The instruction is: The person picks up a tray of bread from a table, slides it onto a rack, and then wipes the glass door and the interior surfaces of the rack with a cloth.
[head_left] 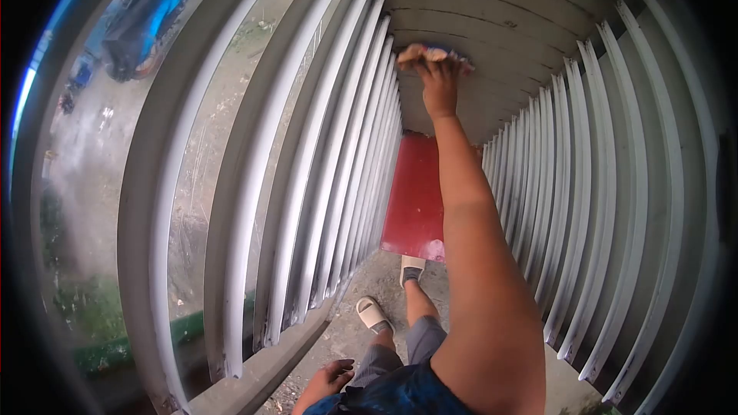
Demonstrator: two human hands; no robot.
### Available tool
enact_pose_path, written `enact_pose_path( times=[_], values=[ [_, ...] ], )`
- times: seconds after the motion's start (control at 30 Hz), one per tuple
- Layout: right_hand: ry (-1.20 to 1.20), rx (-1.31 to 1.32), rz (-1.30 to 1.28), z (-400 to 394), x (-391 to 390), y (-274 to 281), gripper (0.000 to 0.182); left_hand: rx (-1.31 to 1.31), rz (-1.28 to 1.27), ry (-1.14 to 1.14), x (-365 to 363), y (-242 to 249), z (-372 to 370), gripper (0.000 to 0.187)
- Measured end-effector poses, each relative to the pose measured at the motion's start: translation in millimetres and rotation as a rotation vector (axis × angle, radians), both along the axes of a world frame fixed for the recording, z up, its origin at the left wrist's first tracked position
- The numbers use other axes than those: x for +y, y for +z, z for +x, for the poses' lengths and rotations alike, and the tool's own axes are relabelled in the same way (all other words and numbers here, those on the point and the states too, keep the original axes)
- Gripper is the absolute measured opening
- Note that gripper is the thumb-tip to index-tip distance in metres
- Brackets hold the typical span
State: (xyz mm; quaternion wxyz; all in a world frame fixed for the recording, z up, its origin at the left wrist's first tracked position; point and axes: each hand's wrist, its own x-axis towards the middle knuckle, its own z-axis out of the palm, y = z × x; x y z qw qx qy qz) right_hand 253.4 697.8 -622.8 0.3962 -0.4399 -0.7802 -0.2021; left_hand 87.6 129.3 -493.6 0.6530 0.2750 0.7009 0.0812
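Note:
My right hand (pixel 439 92) is stretched out far in front, its fingers closed on a crumpled cloth (pixel 430 54). The cloth is pressed against a grey panel (pixel 507 38) with dark lines across it, close to the row of white metal slats (pixel 288 138) on the left. Motion slightly blurs both hand and cloth. Low by my thigh, my left hand (pixel 334 377) hangs with loosely bent fingers, and nothing shows in it.
Another row of white slats (pixel 607 184) runs along the right side. A red board (pixel 411 200) lies between the rows, above my sandaled feet (pixel 375 313). Through the left slats I see a wet concrete floor (pixel 100 169) and a dark and blue bundle (pixel 150 11).

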Motion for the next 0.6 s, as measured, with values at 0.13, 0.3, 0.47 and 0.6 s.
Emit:
enact_pose_path(
  times=[0.13,0.3,0.47,0.6],
  values=[
    [0.051,-0.049,-0.25,19.4,-32.9,-77.3,0.039,-0.01,-0.058,0.035,-5.7,-2.3,-1.8,0.033],
    [-0.014,0.806,-0.396,41.7,-66.5,-37.1,0.04,-0.019,0.014,0.013,-11.5,-6.5,-7.0,0.037],
    [0.072,0.749,0.449,38.7,-80.8,193.4,0.039,-0.042,0.0,0.024,-3.7,7.5,-9.9,0.037],
    [-0.348,0.331,0.635,41.5,-29.6,318.9,0.051,-0.016,0.051,-0.022,-9.0,-2.4,-12.1,0.037]
  ],
)
